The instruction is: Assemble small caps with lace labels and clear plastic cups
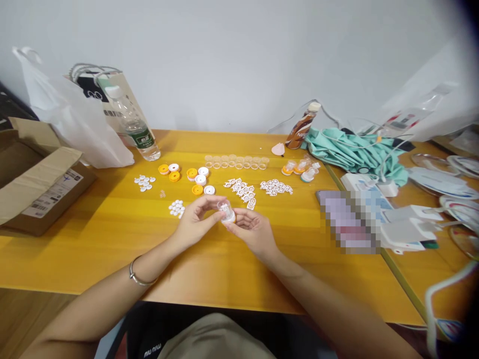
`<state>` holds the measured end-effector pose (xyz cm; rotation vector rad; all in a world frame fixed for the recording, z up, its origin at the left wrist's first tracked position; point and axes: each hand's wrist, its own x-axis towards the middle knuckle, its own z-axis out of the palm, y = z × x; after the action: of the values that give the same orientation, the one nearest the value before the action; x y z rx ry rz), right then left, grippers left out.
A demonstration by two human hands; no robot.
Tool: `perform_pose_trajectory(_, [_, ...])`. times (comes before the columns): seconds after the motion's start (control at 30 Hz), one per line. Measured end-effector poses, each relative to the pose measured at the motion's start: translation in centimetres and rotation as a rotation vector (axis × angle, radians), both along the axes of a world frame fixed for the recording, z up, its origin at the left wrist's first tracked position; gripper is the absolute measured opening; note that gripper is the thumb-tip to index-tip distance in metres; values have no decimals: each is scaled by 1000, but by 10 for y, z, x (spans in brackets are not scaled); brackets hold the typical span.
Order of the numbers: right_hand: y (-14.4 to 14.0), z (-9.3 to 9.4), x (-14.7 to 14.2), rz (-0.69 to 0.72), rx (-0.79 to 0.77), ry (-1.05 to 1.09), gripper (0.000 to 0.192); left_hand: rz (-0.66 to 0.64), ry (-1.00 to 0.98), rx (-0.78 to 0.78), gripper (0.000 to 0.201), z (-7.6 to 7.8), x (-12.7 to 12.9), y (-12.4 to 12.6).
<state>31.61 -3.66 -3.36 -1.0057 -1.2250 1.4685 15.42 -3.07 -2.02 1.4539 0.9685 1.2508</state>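
Observation:
Between my two hands is a small clear-domed container (227,211) with a white and orange base, tilted above the table. The fingers of my left hand (196,222) close around its clear top. Against its base press the thumb and fingers of my right hand (256,233). White pieces show inside the dome, too small to name. Just beyond my hands lie white openwork plastic pieces (243,190) and a second pile of openwork pieces (276,187). Small white discs (175,207) are scattered beside my left hand. Orange and white round caps (200,180) sit farther back.
Clear cups (236,162) stand in a row behind. Similar domed containers (300,168) are at right, near a brown bottle (301,127) and green cloth (352,152). A phone (346,219) lies right. Left are a cardboard box (56,199), plastic bag (90,129) and water bottle (138,129).

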Motion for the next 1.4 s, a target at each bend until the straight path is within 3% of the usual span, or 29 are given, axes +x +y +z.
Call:
perform_pose_trajectory(0.1, [-2,-2,-1,-36,50,-31,28,107,-6,32,23,-5,5,-1])
perform_pose_trajectory(0.23, [-2,-4,-1,-52,82,-52,27,156,18,64,23,-8,6,-2])
perform_pose_trajectory(0.4, [1,-1,0,18,-23,17,28,-13,-6,-14,24,-2,0,1])
perform_pose_trajectory(0.6, [4,-3,1,137,-185,147,32,-181,-165,-158,28,-2,-7,6])
perform_pose_trajectory(0.83, [5,0,2,91,-155,107,27,-247,-200,-185,38,-5,-7,8])
perform_pose_trajectory(0.9, [3,1,2,74,-115,77,27,-209,-157,-146,37,-4,-5,6])
perform_pose_trajectory(1.1, [-3,2,-3,-13,-9,12,28,125,-142,-12,20,-5,8,-2])
perform_pose_trajectory(1.4, [-2,-3,-1,2,1,8,29,115,-73,95,18,-8,6,-2])
